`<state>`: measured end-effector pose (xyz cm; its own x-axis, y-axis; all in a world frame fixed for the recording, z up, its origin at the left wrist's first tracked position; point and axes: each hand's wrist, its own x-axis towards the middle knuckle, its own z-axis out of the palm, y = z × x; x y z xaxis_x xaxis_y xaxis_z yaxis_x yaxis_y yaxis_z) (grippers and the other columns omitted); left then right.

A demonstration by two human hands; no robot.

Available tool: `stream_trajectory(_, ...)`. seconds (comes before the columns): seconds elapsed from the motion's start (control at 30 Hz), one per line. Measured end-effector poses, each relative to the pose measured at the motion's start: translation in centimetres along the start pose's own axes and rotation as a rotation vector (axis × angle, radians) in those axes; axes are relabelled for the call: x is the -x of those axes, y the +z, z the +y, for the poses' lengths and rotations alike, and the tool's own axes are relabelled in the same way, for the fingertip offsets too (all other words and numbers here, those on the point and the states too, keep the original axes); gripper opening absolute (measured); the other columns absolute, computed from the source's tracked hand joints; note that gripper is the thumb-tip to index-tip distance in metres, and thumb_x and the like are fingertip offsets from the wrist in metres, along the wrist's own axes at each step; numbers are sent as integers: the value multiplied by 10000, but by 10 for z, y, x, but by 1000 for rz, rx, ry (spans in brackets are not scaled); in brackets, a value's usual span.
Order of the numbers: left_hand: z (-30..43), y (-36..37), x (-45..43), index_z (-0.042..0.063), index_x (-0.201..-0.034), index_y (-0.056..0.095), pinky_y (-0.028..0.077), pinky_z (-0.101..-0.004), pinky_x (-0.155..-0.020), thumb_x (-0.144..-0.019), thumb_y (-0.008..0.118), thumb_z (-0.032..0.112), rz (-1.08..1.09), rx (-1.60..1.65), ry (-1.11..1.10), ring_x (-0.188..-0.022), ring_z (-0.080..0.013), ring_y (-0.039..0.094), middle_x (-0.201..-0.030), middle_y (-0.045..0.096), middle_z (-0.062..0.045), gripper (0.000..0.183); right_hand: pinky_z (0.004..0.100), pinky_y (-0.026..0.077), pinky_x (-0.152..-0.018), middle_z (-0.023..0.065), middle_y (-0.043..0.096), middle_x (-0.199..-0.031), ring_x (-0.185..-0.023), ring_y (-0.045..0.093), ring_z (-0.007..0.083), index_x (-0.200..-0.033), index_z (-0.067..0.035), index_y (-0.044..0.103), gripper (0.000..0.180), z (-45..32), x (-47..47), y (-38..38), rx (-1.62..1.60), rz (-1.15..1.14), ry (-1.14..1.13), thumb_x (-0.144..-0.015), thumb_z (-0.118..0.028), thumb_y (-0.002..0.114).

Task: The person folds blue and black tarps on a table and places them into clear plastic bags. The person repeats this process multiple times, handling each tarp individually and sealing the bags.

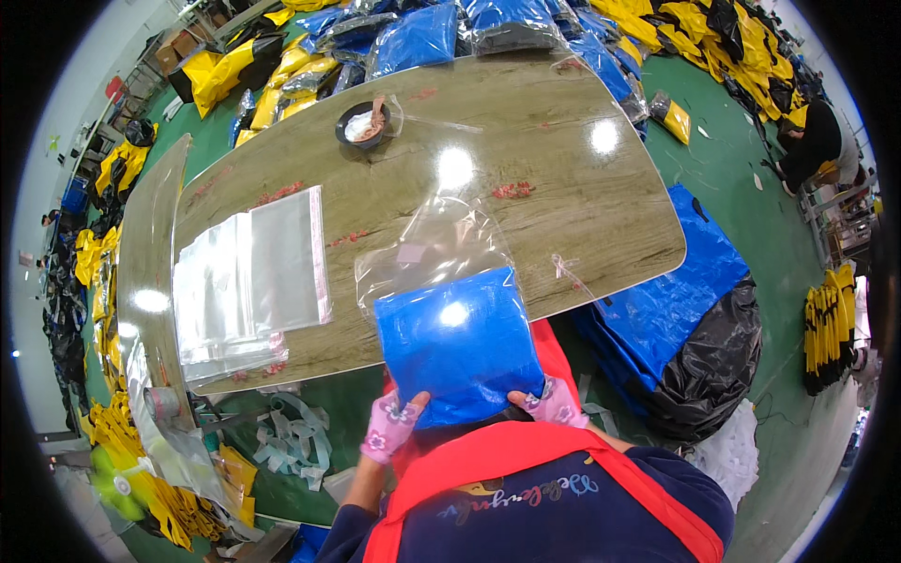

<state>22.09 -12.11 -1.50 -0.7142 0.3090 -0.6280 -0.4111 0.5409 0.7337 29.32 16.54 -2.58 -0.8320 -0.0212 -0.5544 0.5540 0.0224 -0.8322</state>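
A folded blue plastic sheet item (454, 338) lies at the near edge of the wood-patterned table (591, 211), tilted towards me. My left hand (395, 421), in a pink flowered fingerless glove, grips its near left corner with the thumb on top. The near right corner is in my right hand (549, 407), gloved alike. A clear plastic bag (443, 243) lies at the item's far end; whether the item is partly inside cannot be told. To the left rests a stack of clear flat bags (281, 260).
A black bowl (362, 125) stands at the far side. Packed blue bundles (415, 39) heap beyond the table. Blue and black sheeting (697, 338) lies at right on the floor. A green fan (121, 484) is at lower left. A person (820, 148) sits far right.
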Motion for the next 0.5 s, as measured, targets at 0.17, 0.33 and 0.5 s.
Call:
stream_trajectory(0.17, 25, -79, -28, 47, -1436, 301, 404, -384, -1022, -764, 779, 169, -246, 350, 321, -1194, -215, 508, -1312, 505, -125, 834, 338, 495, -845, 82, 668, -1112, -1000, 628, 181, -1221, -81, 586, 478, -68, -39, -61, 220, -221, -343, -828, -318, 722)
stream_trajectory(0.33, 58, -9, -75, 46, -1278, 504, 439, -354, -956, -845, 707, 259, 126, 535, 173, -1086, -177, 553, -1176, 602, -81, 524, 328, 489, -874, 121, 645, -1125, -1018, 604, 217, -1212, -37, 571, 552, -78, -105, -31, 131, 191, -289, -778, -326, 751)
stream_trajectory(0.5, -7, 20, 7, 40, -1348, 452, 434, -325, -896, -855, 615, 150, 11, 353, 164, -1060, -154, 513, -1204, 554, -39, 530, 350, 375, -1034, 91, 527, -1326, -1228, 468, 186, -1398, -44, 402, 754, 24, -18, -33, -104, -372, -275, -774, -233, 781)
